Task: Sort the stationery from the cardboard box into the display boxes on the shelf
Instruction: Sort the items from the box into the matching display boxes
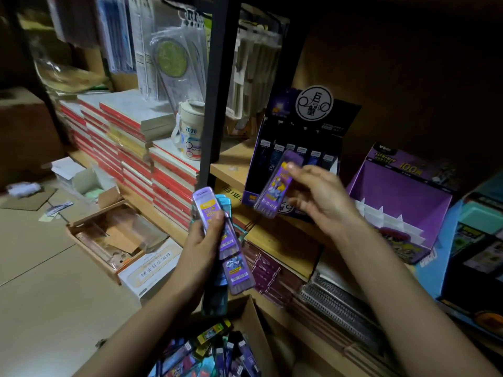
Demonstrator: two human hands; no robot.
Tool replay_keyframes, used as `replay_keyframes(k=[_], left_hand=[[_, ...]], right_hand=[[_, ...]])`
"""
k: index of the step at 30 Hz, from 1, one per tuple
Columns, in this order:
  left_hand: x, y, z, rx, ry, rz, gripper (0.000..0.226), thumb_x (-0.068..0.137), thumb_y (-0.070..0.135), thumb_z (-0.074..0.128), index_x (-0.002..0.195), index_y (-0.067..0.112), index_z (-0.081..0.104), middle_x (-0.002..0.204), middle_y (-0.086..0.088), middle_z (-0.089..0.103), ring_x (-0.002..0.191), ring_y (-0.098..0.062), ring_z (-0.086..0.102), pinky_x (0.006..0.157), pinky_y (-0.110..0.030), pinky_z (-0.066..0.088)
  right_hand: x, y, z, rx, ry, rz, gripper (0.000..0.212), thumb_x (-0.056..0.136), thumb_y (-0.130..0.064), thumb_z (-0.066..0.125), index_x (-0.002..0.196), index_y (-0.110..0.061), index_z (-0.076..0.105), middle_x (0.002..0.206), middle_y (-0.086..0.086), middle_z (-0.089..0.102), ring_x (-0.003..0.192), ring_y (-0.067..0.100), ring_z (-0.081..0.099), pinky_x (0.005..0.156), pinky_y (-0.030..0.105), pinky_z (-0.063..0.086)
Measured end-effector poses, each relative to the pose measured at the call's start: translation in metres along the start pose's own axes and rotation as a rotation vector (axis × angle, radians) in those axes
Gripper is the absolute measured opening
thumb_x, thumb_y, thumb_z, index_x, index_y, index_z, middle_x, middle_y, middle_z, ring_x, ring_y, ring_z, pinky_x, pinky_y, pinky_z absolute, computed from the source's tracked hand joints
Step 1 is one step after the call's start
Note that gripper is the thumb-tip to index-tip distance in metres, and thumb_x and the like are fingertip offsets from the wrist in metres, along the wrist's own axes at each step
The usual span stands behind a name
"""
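A case (277,186) is pinched in the right grip (321,202) near the display box (299,126) at 1 o'clock; a bundle (213,213) is clasped in the left grip (198,243). Much is left in the cardboard box (253,322) at 6 o'clock

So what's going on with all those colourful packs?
A person is sorting stationery packs. The left hand grips a bunch of purple and teal packs, and the right hand pinches a single purple pack in front of the dark display box on the shelf. The purple display box beside it shows bare dividers. Many more packs lie in the cardboard box below.
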State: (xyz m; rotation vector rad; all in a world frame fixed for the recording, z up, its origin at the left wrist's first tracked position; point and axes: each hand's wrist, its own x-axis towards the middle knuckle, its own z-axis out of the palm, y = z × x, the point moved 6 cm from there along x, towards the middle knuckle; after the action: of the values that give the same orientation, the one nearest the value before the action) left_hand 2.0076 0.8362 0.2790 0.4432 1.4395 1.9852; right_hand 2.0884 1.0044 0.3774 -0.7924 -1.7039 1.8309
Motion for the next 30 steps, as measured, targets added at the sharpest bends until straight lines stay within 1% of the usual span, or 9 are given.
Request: replay_keyframes(k=[1,4,6,10,15,18,22,26,30], left_hand=[[0.001,0.001,-0.002,-0.004,0.010,0.006,0.029,0.082,0.052,0.049,0.098,0.029,0.055,0.091,-0.006,0.074,0.081,-0.026,0.072,0.063,-0.031,0.058],[0.003,0.002,-0.005,-0.018,0.021,0.022,0.030,0.082,0.050,0.049,0.098,0.025,0.054,0.078,0.000,0.075,0.068,-0.019,0.072,0.051,-0.023,0.054],[0.005,0.002,-0.004,-0.006,0.020,0.021,0.029,0.083,0.050,0.049,0.098,0.025,0.053,0.076,0.002,0.074,0.067,-0.018,0.072,0.050,-0.022,0.054],[0.007,0.002,0.006,0.010,0.018,0.027,0.033,0.082,0.052,0.050,0.097,0.024,0.055,0.085,-0.005,0.073,0.074,-0.022,0.072,0.058,-0.029,0.058],[0.004,-0.003,0.020,0.037,0.015,0.020,0.052,0.077,0.058,0.051,0.110,0.018,0.056,0.099,-0.014,0.071,0.083,-0.028,0.071,0.067,-0.037,0.057],[0.002,-0.006,0.025,0.062,0.012,0.014,0.056,0.078,0.060,0.051,0.113,0.017,0.055,0.101,-0.013,0.070,0.084,-0.027,0.071,0.067,-0.037,0.055],[0.000,-0.008,0.030,0.070,0.009,-0.002,0.060,0.075,0.061,0.052,0.112,0.015,0.055,0.104,-0.016,0.069,0.089,-0.032,0.069,0.078,-0.046,0.056],[-0.002,-0.007,0.032,0.094,0.004,0.014,0.051,0.072,0.063,0.051,0.104,0.024,0.055,0.099,-0.011,0.070,0.077,-0.021,0.071,0.066,-0.035,0.054],[-0.001,-0.008,0.030,0.094,0.008,0.009,0.046,0.071,0.063,0.052,0.102,0.028,0.055,0.096,-0.008,0.071,0.074,-0.018,0.072,0.061,-0.031,0.053]], right_hand=[[0.006,-0.010,-0.010,0.020,0.059,-0.048,0.012,0.089,-0.020,0.062,0.080,-0.013,0.056,0.066,-0.004,0.069,0.054,0.003,0.062,0.047,0.016,0.048],[0.016,-0.039,-0.034,-0.067,0.219,-0.222,0.015,0.089,-0.018,0.063,0.078,-0.016,0.054,0.072,-0.002,0.066,0.055,0.004,0.062,0.047,0.015,0.048],[0.017,-0.054,-0.051,-0.129,0.302,-0.343,0.015,0.089,-0.016,0.063,0.077,-0.018,0.054,0.069,-0.005,0.064,0.056,0.003,0.062,0.045,0.015,0.047],[0.005,-0.067,-0.089,-0.177,0.415,-0.511,0.014,0.089,-0.014,0.063,0.081,-0.022,0.055,0.067,-0.006,0.066,0.057,0.001,0.063,0.046,0.016,0.048],[-0.015,-0.073,-0.142,-0.279,0.526,-0.582,0.012,0.089,-0.018,0.063,0.085,-0.028,0.057,0.070,-0.008,0.069,0.065,0.001,0.065,0.052,0.017,0.052],[-0.019,-0.071,-0.159,-0.343,0.524,-0.600,0.014,0.089,-0.016,0.063,0.085,-0.028,0.057,0.078,-0.005,0.067,0.066,0.001,0.066,0.053,0.017,0.053],[-0.009,-0.055,-0.157,-0.396,0.449,-0.567,0.018,0.089,-0.011,0.062,0.085,-0.029,0.059,0.083,-0.007,0.066,0.073,0.000,0.067,0.061,0.016,0.055],[0.005,-0.043,-0.158,-0.429,0.378,-0.491,0.018,0.088,-0.007,0.062,0.085,-0.025,0.059,0.083,-0.005,0.067,0.073,-0.001,0.066,0.063,0.017,0.055],[0.015,-0.031,-0.154,-0.566,0.298,-0.365,0.007,0.084,-0.008,0.066,0.082,-0.013,0.062,0.073,0.002,0.068,0.060,0.000,0.064,0.058,0.016,0.053]])
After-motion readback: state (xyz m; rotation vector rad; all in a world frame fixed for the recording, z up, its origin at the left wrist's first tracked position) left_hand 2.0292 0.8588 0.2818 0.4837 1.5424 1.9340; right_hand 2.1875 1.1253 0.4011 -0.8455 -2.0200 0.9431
